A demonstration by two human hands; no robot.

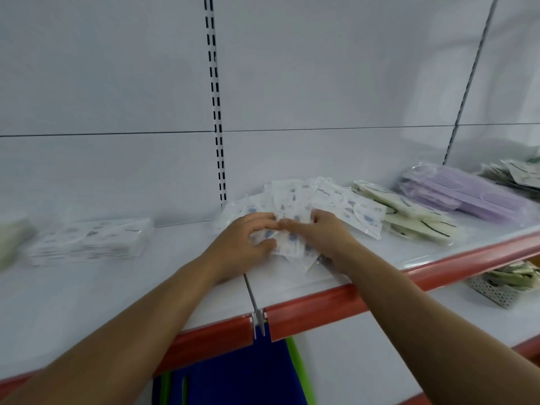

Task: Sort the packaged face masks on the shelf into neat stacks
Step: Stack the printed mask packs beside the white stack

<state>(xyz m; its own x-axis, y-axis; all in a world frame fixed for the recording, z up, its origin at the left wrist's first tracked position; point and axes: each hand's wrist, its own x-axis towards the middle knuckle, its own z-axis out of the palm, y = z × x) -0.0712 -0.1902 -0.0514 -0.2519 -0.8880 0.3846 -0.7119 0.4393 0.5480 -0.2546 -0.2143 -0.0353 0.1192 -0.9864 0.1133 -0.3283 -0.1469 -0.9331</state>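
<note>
A loose pile of white mask packets with blue prints lies on the white shelf near its middle. My left hand and my right hand meet over the pile's front, both with curled fingers gripping a few of these packets. A neat stack of similar white packets sits to the left, blurred. Right of the pile lie cream packets with dark lines, then a stack of purple masks, then more pale packets at the far right.
The shelf has a red front edge and a white back panel with a slotted upright. A perforated metal basket with packets hangs below at the right. Blue and green fabric shows under the shelf.
</note>
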